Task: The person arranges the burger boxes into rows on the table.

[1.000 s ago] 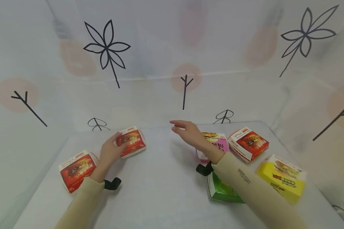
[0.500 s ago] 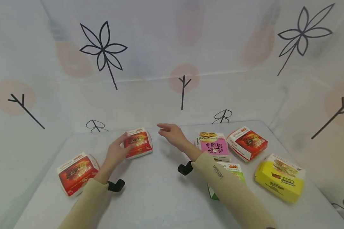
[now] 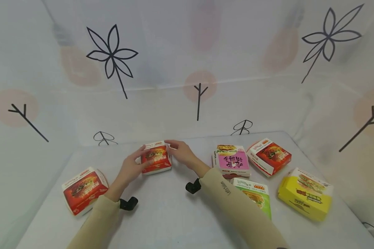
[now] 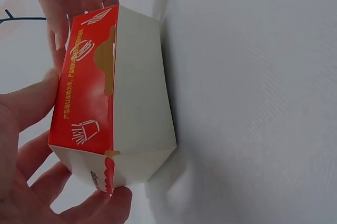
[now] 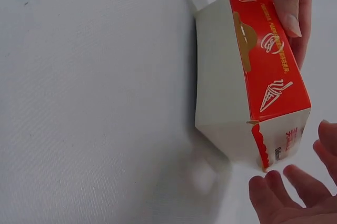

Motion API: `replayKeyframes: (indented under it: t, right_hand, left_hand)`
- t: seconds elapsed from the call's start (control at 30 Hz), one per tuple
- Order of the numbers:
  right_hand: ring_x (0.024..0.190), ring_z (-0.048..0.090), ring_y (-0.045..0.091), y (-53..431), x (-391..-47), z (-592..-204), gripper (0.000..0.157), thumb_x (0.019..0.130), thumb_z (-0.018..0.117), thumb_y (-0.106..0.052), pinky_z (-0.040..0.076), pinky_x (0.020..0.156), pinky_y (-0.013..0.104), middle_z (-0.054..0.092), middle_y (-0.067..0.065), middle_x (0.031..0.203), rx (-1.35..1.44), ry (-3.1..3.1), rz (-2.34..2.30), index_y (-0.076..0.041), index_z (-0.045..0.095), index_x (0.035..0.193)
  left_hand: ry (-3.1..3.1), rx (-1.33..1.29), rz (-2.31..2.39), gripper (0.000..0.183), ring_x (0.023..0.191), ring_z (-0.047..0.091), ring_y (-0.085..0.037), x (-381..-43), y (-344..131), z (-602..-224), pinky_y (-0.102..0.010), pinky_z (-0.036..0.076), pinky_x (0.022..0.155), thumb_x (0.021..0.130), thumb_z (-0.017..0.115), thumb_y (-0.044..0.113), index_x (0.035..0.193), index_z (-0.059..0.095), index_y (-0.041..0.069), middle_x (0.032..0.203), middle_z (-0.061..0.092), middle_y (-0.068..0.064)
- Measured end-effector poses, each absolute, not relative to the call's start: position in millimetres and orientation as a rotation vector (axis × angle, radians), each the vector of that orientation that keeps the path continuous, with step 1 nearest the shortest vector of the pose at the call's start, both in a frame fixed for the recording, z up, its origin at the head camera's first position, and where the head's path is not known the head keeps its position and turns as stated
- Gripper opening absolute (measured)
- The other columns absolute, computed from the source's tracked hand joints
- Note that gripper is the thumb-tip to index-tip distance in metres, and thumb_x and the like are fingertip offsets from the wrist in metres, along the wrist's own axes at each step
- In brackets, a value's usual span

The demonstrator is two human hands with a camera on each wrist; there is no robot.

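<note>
A red and white burger box (image 3: 158, 159) stands at the back of the table, between both hands. My left hand (image 3: 131, 169) grips its left side, thumb on the near face and fingers around the end. In the left wrist view, that box (image 4: 87, 97) shows a red lid flap and white lower walls. My right hand (image 3: 183, 154) is at the box's right end, fingers spread and gently bent. From the right wrist, its fingers (image 5: 310, 184) appear just off the corner of the box (image 5: 276, 71), holding nothing.
Another red burger box (image 3: 85, 190) lies at the left. On the right are a pink box (image 3: 232, 160), a third red box (image 3: 270, 155), a yellow box (image 3: 306, 195) and a green box (image 3: 252, 193), partly behind the right sleeve. A patterned cloth (image 3: 162, 114) rises behind the table.
The left hand has moved the red box rightward along the back of the table. My right hand has come left from over the pink box to the red box's right end.
</note>
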State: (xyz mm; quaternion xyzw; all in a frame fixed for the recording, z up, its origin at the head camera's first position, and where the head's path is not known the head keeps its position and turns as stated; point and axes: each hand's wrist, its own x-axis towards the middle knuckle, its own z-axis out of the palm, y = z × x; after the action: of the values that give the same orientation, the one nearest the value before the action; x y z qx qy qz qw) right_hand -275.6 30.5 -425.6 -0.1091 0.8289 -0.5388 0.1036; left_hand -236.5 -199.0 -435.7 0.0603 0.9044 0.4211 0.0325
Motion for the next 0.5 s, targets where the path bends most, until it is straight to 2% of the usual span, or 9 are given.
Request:
replayKeyframes:
  t: [0.2,0.5]
  right_hand:
    - [0.139,0.042,0.031,28.9,-276.6,-426.0,0.043,0.101,0.06,-0.022,0.037,0.11,0.053,0.05,0.011,0.148,-0.366,2.47,-1.514,-0.021,0.056,0.144]
    - [0.14,0.04,0.032,28.0,-282.2,-424.0,0.053,0.098,0.063,-0.02,0.039,0.108,0.052,0.043,0.013,0.152,-0.343,2.424,-1.454,-0.02,0.048,0.149]
  left_hand:
    - [2.801,0.227,1.245,0.067,0.149,0.019,-0.035,-235.1,-197.1,-433.8,-0.061,0.026,0.112,0.088,0.077,0.035,0.147,0.052,0.017,0.163,0.026,-0.001]
    - [2.822,0.266,1.242,0.071,0.148,0.021,-0.037,-234.0,-194.9,-433.6,-0.058,0.033,0.11,0.088,0.078,0.029,0.15,0.046,0.013,0.163,0.025,-0.004]
